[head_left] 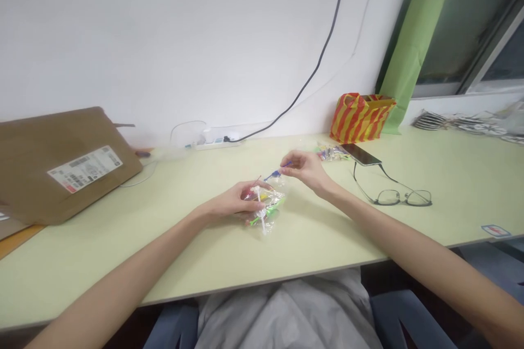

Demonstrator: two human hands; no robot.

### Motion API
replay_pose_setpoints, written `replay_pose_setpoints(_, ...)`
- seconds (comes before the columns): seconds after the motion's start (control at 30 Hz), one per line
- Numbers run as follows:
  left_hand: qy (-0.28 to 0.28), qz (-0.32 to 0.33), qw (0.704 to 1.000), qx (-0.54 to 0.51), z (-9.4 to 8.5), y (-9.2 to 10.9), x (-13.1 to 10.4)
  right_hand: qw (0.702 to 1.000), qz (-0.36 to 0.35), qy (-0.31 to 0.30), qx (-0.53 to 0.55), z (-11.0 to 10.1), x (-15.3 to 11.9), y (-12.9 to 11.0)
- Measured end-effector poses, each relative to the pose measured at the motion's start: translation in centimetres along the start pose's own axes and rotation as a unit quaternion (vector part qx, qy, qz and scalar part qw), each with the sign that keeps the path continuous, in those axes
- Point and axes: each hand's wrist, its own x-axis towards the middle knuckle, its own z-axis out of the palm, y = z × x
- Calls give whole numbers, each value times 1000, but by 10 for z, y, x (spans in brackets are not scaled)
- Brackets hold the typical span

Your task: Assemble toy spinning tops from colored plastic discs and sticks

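pinching crinkly clear plastic bag [268,217]

Room w/ plain white wall, prob. home or small office; can't tell which. Pale green bench [327,240] along wall, w/ power strip [216,142], phone [361,155], glasses [403,197] & striped bag [360,118]. Green curtain [421,32] beside dark window [462,22] at R.

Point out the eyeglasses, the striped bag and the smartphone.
Eyeglasses [390,203]: head view, on a lens's lower rim.
Striped bag [357,122]: head view, on its front side.
Smartphone [362,155]: head view, on its dark screen.
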Motion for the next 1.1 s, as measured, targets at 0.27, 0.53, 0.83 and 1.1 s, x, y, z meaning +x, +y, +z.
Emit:
replay_pose_setpoints(0.27, -19, 22, 999, -16, 3, 0, 2, 993, 34, -13, 112, -2, -3, -2)
replay_pose_setpoints(0.53, 9, 39, 999, 10, 0, -3, 2, 995, 50, -68, 49, 5, -3, 2)
replay_pose_setpoints(0.83, 9, 58, 998, -17, 6, 0, 2, 996, 19, -86, 28, 10, -8, -2)
replay_pose_setpoints(1.1, 43, 59, 997, -23, 8, -1, 2, 991, 46, -125, 11, 4, -2, 10)
